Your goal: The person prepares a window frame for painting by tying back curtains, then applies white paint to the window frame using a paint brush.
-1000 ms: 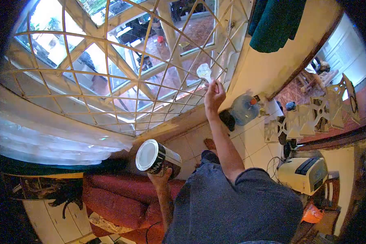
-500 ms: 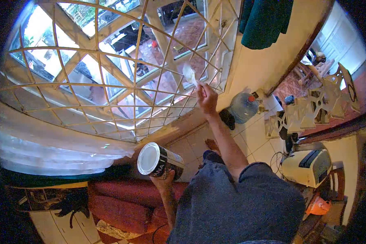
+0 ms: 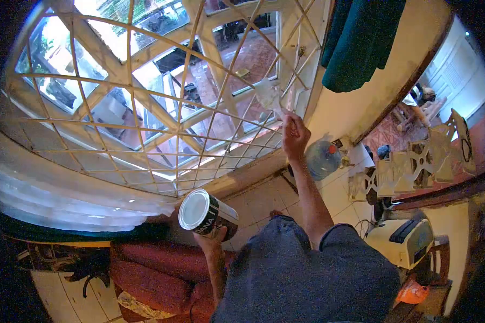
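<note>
Gripping a black-and-white cylindrical metal can (image 3: pixel 213 216) from its lower side, the left hand (image 3: pixel 211 241) is curled around it above the dark red upholstered sofa (image 3: pixel 151 272). The can tilts, its pale round top facing up and toward the window. The right hand (image 3: pixel 296 135) is closed, pinching the narrow end of a whitish, blurred flat tool (image 3: pixel 268 96) in front of the cream diagonal metal grille (image 3: pixel 179 131); whether they touch cannot be told. Beyond and below that hand, a clear bluish plastic water bottle (image 3: pixel 322 160) stands on the pale tiled floor (image 3: pixel 337 194).
</note>
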`<act>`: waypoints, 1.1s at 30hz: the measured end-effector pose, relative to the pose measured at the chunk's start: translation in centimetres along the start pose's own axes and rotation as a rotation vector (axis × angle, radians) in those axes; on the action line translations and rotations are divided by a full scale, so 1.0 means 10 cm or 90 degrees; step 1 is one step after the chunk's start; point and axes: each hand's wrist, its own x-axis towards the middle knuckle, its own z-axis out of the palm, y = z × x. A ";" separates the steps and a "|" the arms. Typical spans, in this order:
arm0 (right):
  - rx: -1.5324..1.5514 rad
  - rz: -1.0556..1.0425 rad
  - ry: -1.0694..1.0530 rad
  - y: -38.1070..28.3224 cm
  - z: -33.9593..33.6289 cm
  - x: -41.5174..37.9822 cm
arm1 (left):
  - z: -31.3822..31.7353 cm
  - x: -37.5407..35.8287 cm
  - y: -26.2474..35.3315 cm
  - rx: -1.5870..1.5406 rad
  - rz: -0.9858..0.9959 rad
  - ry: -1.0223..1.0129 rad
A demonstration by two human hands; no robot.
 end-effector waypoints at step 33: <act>-0.512 -0.281 -0.301 0.59 -0.62 0.71 | 1.37 0.14 0.48 -0.031 -0.151 -0.132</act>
